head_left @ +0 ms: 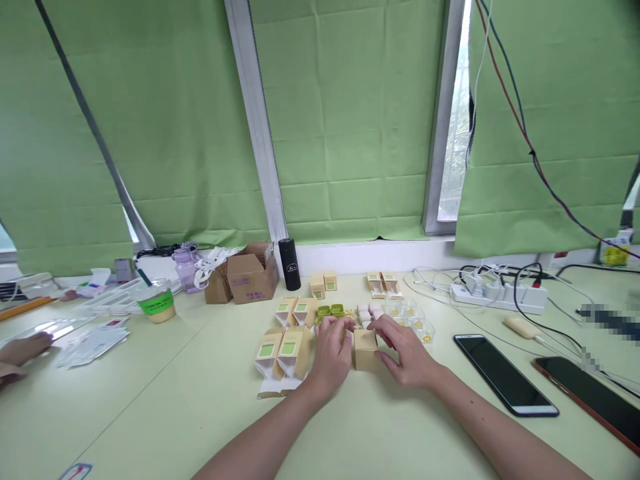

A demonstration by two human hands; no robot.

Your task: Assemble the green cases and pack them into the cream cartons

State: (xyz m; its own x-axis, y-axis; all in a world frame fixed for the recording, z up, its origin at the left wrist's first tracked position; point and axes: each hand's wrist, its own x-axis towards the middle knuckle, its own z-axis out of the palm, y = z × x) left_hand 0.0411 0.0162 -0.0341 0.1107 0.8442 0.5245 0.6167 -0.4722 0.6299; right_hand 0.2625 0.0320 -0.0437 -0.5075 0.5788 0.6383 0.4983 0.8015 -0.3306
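A small brown cardboard box (365, 359) stands on the table between my two hands. My left hand (333, 355) is curled against its left side, fingertips near the top back edge. On the other side my right hand (409, 352) bends round the box, thumb low on the right face and fingers by the top. Behind them sit green small containers (330, 311), pinkish-white pieces (369, 312) and clear plastic cups with yellow bits (424, 328). Left of my left hand stand open-flapped cartons with green labels (294, 350), with smaller ones (286, 312) behind.
More small boxes (324, 284) and open cartons (383, 285) stand farther back. A black cylinder (289, 265), a larger cardboard box (253, 277) and a drink cup (157, 303) are left. Phones (505, 375) and a cabled power strip (500, 295) lie right. Another person's hand (27, 348) rests far left.
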